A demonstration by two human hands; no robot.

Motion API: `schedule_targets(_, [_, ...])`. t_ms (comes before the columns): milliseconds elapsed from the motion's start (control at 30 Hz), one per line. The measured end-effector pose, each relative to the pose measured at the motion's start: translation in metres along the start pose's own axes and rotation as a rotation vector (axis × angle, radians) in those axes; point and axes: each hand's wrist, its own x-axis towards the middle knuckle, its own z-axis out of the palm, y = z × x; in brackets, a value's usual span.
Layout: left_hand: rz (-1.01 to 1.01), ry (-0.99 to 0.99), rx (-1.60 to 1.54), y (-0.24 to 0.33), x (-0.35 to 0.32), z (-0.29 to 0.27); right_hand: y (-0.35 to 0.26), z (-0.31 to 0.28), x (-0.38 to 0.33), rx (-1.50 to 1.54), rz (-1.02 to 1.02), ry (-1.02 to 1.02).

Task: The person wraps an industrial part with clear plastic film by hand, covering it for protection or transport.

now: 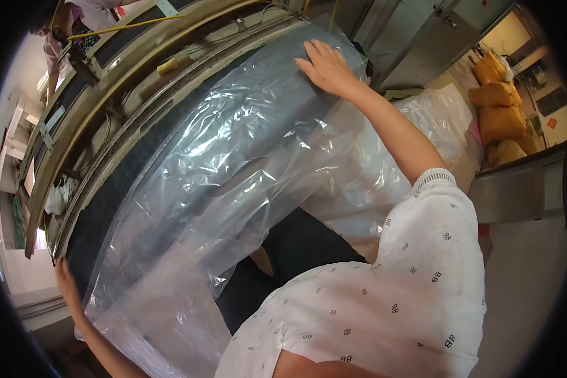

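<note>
Plastic sheeting (246, 135), transparent and wrinkled, lies across the dark tabletop (97, 220) and hangs over its near edge toward the wearer's lap. Whether the sheeting is a bag or flat film cannot be determined; no contents are visible in it. Orange sacks (501, 120) are stacked beyond the doorway at far right; their contents are hidden. A whitish plastic bundle (60, 195) sits within the machine frame (132, 94) at left.

The right hand (327, 66) is extended forward, palm down, thumb apart from the fingers, flat on the sheeting near the tabletop's far right end; it grips nothing. The left hand (66, 283) is extended outward at the tabletop's left end, beside the sheeting's edge. Its fingers are blurred; degree of opening and any hold on the sheeting cannot be determined.

Glare obscures the sheeting's layers. A second person (97, 19) is partly cut off at upper left, behind the machine frame.
</note>
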Motion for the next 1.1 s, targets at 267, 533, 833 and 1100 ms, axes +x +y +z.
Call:
schedule_targets(267, [0.449,0.194,-0.280,0.282,-0.060,0.084,0.036,0.040,0.060,0.027,0.063,-0.110])
schedule_targets(533, [0.140,0.401,-0.036,0.101,-0.151,0.002,-0.072,0.002,-0.025,0.222,-0.414,-0.138])
schedule_targets(833, [0.069,0.429,0.291,0.154,-0.265,-0.034,-0.074,0.023,-0.001,0.311,-0.525,-0.065])
schedule_targets(1100, [0.107,0.459,0.218,0.143,-0.329,0.031,-0.060,0.038,0.071,0.505,-0.219,-0.041])
